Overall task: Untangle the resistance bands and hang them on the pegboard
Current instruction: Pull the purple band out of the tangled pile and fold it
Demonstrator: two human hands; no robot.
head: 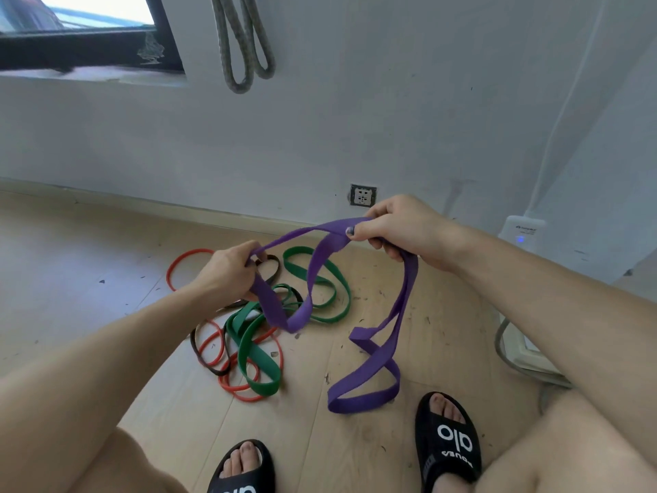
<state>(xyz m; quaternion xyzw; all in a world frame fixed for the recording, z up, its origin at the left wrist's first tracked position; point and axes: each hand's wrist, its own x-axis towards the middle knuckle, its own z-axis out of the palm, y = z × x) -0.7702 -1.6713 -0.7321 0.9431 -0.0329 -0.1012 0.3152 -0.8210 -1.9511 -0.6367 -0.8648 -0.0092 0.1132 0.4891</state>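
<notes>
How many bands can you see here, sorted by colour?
Purple band, held in both hands: 1
Green bands, floor: apparently 2, hard to separate in the tangle
Red bands, floor: at least 2, tangled
Dark brown band, floor: at least 1
Grey band, hanging on the wall: 1
Total: about 7

Both bare forearms reach forward and inward from the lower corners. The left hand [227, 270] sits lower, fingers curled in a pinch. The right hand [398, 225] is higher and further forward, fingers curled closed, thumb pressed forward.
</notes>
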